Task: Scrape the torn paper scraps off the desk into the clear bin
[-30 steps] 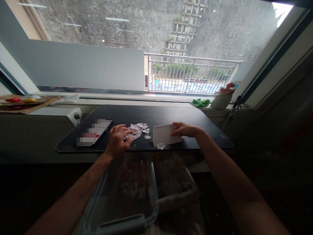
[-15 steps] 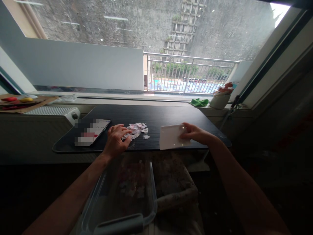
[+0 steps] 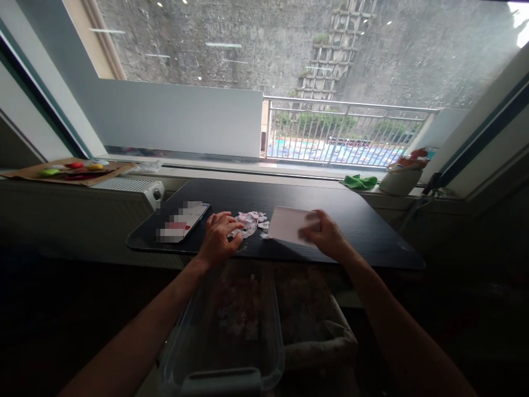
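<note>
Tabletop [image 3: 264,193], left hand [image 3: 220,236] half-curled (card [image 3: 288,223] in right hand [image 3: 330,236])

The tabletop [image 3: 273,193] is free behind the scraps [image 3: 250,220]; phone [image 3: 188,221] obstructs left.

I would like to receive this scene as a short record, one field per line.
Left hand: open, fingers curved at the left side of the paper scraps; contact unclear
Right hand: holding a pale flat sheet by its right side
Tabletop: dark; a phone lies left of the left hand
Below table edge: clear bin with small pieces inside, dim
Windowsill: green cloth beside a pale pot
</note>
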The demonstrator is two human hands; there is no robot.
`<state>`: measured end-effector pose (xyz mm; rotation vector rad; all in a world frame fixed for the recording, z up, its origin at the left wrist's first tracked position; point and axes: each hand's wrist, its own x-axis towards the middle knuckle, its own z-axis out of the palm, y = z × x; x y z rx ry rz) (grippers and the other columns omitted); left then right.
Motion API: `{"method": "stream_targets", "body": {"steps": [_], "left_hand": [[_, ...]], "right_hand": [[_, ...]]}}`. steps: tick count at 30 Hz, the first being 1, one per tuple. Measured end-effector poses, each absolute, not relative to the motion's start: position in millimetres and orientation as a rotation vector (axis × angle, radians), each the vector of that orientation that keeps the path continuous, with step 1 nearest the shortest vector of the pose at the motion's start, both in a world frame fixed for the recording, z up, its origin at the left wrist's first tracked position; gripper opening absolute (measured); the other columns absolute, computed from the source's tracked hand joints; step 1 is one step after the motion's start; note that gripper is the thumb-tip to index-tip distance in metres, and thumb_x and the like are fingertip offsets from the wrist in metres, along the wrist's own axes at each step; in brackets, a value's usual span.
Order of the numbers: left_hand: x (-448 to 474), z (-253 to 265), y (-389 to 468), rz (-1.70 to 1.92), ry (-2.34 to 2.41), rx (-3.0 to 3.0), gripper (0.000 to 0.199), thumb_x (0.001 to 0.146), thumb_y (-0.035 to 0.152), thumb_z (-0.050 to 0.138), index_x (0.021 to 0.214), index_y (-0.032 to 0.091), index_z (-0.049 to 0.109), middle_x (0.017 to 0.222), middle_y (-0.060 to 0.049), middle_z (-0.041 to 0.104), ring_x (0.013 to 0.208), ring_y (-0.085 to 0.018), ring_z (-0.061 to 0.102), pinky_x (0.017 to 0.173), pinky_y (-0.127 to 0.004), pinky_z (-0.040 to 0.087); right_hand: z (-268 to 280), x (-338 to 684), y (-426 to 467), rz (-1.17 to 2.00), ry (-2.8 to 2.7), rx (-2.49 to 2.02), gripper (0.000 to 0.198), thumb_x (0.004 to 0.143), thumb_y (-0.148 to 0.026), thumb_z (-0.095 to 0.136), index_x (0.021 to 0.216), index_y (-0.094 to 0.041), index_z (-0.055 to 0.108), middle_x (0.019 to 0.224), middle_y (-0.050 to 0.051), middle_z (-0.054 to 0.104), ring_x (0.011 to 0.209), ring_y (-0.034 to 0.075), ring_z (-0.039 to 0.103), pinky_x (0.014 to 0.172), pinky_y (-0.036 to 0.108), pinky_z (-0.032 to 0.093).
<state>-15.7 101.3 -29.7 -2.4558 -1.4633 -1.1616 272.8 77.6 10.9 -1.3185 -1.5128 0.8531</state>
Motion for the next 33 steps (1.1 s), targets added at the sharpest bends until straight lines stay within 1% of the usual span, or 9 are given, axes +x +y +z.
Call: {"method": "stream_targets", "body": {"steps": [3,6,12,15,18,24,30,33], "left_hand": [[-14,-30,101,-1.168,-1.480,-2.459,0.026,0.079,0.026,0.052,0.093,0.022,0.073,0.100,-0.006,0.069,0.119,-0.028,0.051,0.109,-0.051,0.030],[-13,-30,100,-1.166,-1.488,-2.464,0.026,0.079,0.027,0.052,0.093,0.022,0.073,0.099,-0.006,0.069,0.119,-0.029,0.051,0.110,-0.053,0.029],[-14,-28,95,-1.180,-1.387,-2.475,0.025,0.081,0.026,0.050,0.093,0.021,0.072,0.100,-0.006,0.068,0.121,-0.029,0.050,0.113,-0.056,0.023],[-14,-23,88,-1.097,-1.285,-2.541,0.024,0.081,0.024,0.052,0.093,0.024,0.072,0.101,-0.005,0.068,0.123,-0.028,0.049,0.115,-0.057,0.018],[-9,-18,82,-1.003,-1.201,-2.633,0.023,0.081,0.022,0.054,0.094,0.026,0.072,0.105,-0.004,0.068,0.125,-0.028,0.048,0.117,-0.057,0.015],[-1,-23,83,-0.887,-1.142,-2.786,0.025,0.081,0.023,0.054,0.097,0.026,0.073,0.110,-0.007,0.065,0.128,-0.029,0.045,0.114,-0.061,0.016],[-1,-28,85,-0.923,-1.251,-2.816,0.025,0.082,0.024,0.054,0.098,0.026,0.073,0.109,-0.006,0.065,0.126,-0.028,0.047,0.114,-0.059,0.017],[0,-27,84,-0.928,-1.254,-2.815,0.025,0.082,0.025,0.054,0.099,0.025,0.073,0.109,-0.006,0.065,0.125,-0.028,0.047,0.114,-0.060,0.018]], "right_hand": [[15,272,71,0.860,-1.547,-1.329,0.037,0.065,-0.031,0.071,0.094,-0.023,0.049,0.074,0.001,0.070,0.067,0.020,0.071,0.060,0.033,0.057],[20,274,65,0.790,-1.531,-1.362,0.036,0.065,-0.031,0.070,0.094,-0.023,0.050,0.073,0.001,0.070,0.066,0.020,0.070,0.060,0.032,0.057],[16,275,62,0.787,-1.579,-1.370,0.034,0.066,-0.031,0.067,0.094,-0.022,0.051,0.080,0.003,0.069,0.070,0.020,0.068,0.063,0.033,0.056],[15,275,60,0.695,-1.591,-1.406,0.031,0.065,-0.029,0.066,0.093,-0.022,0.053,0.083,0.003,0.068,0.071,0.019,0.067,0.064,0.032,0.056],[17,273,58,0.672,-1.580,-1.423,0.032,0.066,-0.029,0.066,0.094,-0.022,0.053,0.086,0.004,0.068,0.072,0.019,0.067,0.064,0.031,0.055],[22,271,57,0.766,-1.605,-1.446,0.029,0.067,-0.027,0.065,0.092,-0.023,0.052,0.083,0.003,0.068,0.067,0.018,0.067,0.062,0.031,0.055],[24,277,52,0.602,-1.607,-1.528,0.033,0.067,-0.026,0.066,0.097,-0.023,0.053,0.083,0.003,0.068,0.070,0.020,0.066,0.065,0.034,0.055],[23,273,52,0.682,-1.612,-1.453,0.031,0.069,-0.028,0.065,0.096,-0.023,0.052,0.086,0.003,0.069,0.069,0.019,0.067,0.065,0.033,0.056]]}}
